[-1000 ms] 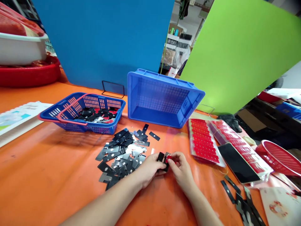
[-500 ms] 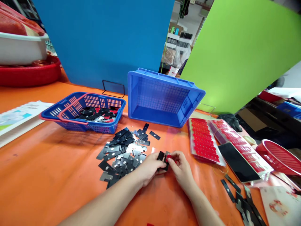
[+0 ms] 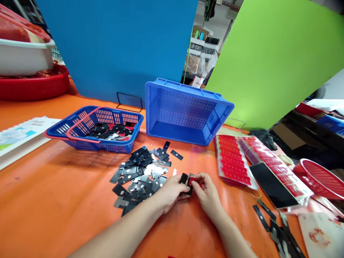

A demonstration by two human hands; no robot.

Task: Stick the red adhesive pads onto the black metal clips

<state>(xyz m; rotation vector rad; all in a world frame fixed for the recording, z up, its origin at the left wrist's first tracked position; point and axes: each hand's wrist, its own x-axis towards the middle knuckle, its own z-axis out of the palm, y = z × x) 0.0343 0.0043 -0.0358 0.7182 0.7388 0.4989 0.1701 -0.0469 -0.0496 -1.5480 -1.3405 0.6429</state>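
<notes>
Over the orange table, my left hand (image 3: 172,191) is closed on small flat black pieces (image 3: 184,178). My right hand (image 3: 205,188) meets it from the right, its thumb and fingers pinching a small red piece (image 3: 192,180) against the black ones. How the red and black pieces join is hidden by my fingers. Left of my hands spreads a loose heap of flat black and silvery metal pieces (image 3: 139,172), several with a round pale spot. Beside my right hand lie red sticker-like sheets (image 3: 233,159).
A blue basket (image 3: 107,146) with pink handles holds black and red pieces. Behind the heap, a blue crate (image 3: 185,111) rests on its side. At right are a phone (image 3: 272,184), more black strips (image 3: 282,236) and a red basket (image 3: 319,179).
Both hands stay in almost the same place, still holding the pieces together. The red piece has shifted only very slightly; the surroundings look the same.
</notes>
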